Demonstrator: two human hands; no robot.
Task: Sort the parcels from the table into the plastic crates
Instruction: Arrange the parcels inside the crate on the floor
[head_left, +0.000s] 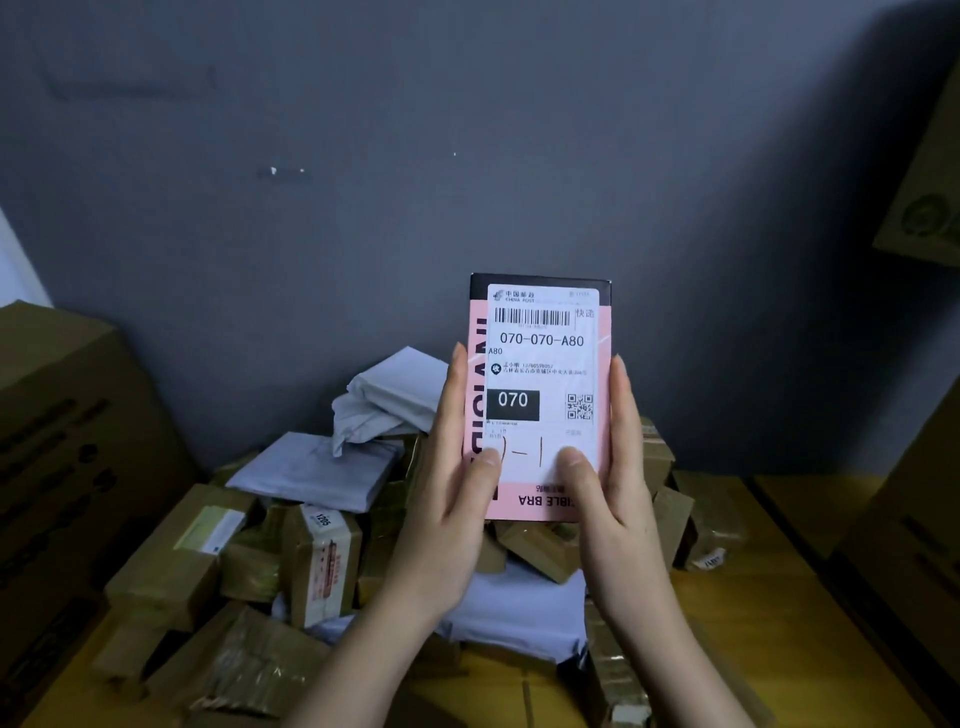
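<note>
The parcel (540, 400), a flat pink box with a white shipping label, is held up in front of the wall (467, 130), above the pile. Both thumbs press the label's lower edge while the straight fingers (451, 395) of the left hand (457, 467) lie along its nine o'clock edge and those of the right hand (613, 467) along its three o'clock edge, so the two hands clasp it between them. Its long axis runs twelve to six; the label reads upright, barcode at twelve, while the box's own print at six is upside down. Outward, towards six and eight o'clock, the table (779, 623) carries a heap of taped brown boxes (322, 561) and grey mailers (322, 467). No crates are in view, so much sorting seems left; this parcel looks to be at the label-reading step.
</note>
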